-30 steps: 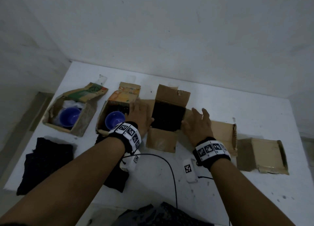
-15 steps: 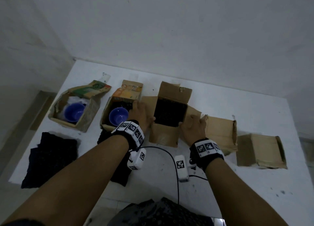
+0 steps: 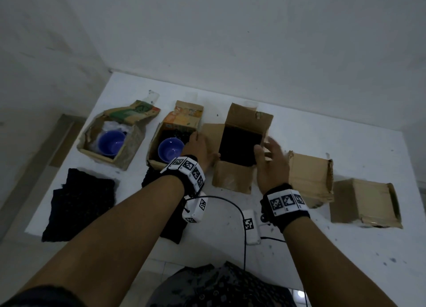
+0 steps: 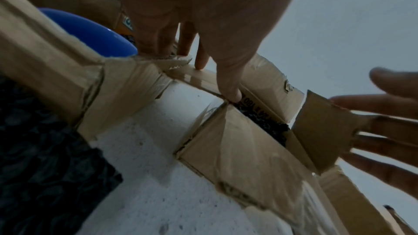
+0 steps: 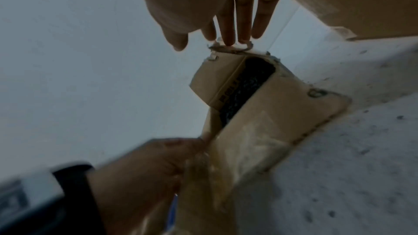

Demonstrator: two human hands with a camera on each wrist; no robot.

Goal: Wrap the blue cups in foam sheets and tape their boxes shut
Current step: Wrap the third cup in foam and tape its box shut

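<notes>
Two blue cups stand in open boxes at the left: one cup [image 3: 111, 141] on white padding, the other cup [image 3: 170, 148] [image 4: 90, 37] on black foam. The middle cardboard box [image 3: 232, 177] is open and lined with black foam [image 3: 239, 145]. My left hand [image 3: 200, 148] [image 4: 203, 15] lies with straight fingers on that box's left flap, thumb at the corner. My right hand [image 3: 272, 159] [image 5: 226, 6] stands upright with straight fingers against the right flap. Neither hand holds anything.
Two closed cardboard boxes [image 3: 309, 177] [image 3: 364, 203] lie to the right on the white table [image 3: 357, 150]. Black foam sheets [image 3: 78, 200] [image 3: 171, 228] lie at the front left. A black cable [image 3: 232, 205] runs between my wrists. Walls bound the table behind and left.
My right hand has lifted off the flattened right flap and turned upright beside the box opening. My left hand has stayed on the left flap.
</notes>
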